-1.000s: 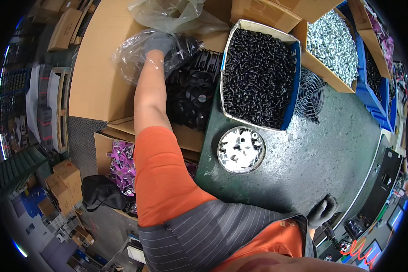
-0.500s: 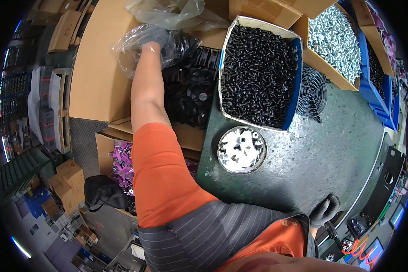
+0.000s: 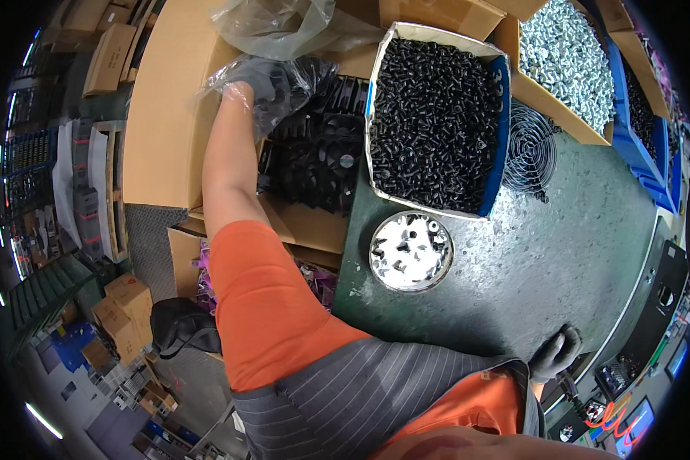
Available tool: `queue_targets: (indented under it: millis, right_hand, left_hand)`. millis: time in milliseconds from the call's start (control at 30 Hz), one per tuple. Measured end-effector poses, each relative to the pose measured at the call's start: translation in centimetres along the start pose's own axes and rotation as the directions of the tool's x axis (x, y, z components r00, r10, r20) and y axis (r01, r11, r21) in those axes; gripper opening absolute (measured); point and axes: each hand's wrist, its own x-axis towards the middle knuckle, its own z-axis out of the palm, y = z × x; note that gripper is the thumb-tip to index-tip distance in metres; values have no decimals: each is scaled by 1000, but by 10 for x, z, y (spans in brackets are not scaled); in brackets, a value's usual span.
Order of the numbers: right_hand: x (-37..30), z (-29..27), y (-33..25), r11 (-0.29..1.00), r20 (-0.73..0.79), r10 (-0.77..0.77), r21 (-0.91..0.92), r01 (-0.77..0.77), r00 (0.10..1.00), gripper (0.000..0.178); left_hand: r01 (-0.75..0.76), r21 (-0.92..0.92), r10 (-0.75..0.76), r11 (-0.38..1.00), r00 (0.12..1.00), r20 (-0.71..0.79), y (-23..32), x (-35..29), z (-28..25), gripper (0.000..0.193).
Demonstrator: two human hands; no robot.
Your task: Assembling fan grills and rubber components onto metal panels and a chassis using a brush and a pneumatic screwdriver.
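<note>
My left hand (image 3: 264, 80), in a grey glove, reaches into a large cardboard box at the upper left. Clear plastic film (image 3: 287, 96) lies over and around it, and its fingers cannot be made out through the film. Beside it in the box sit several black cooling fans (image 3: 326, 157), one with a small round label. My right hand (image 3: 553, 356), also gloved in grey, rests at the right by the near edge of the green table, with a slight gap between its fingers and nothing visible in them. A black tool-like thing (image 3: 571, 387) is close to its wrist.
On the green table (image 3: 514, 284) stand a bin of black screws (image 3: 433, 126), a round dish of shiny metal parts (image 3: 411, 253) and a wire fan guard stack (image 3: 530, 149). A carton of silver screws (image 3: 566, 65) and blue bins (image 3: 652, 180) are at the far right.
My left forearm has swung slightly left, and the plastic film around the hand has shifted and bunched up. More of the box's near inside shows. My right hand has barely moved.
</note>
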Motion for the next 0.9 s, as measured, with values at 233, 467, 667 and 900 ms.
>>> queue_targets:
  millis: [233,467,667,900]
  right_hand:
    - [0,2,-2,1000,-10,-18,22,19,1000,18]
    - [-1,1,-2,1000,-3,1,-4,-1,1000,18]
    - [1,1,-7,1000,6,12,-16,-12,1000,17]
    - [2,2,-1,999,-14,34,-33,-35,999,19]
  left_hand:
    - [-58,-41,47,997,970,-239,-52,57,66,38]
    - [50,-5,-47,999,885,-464,-51,65,80,34]
    - [175,86,-136,981,930,-341,-14,46,63,31]
    - [-81,-31,55,996,869,-491,-2,34,85,27]
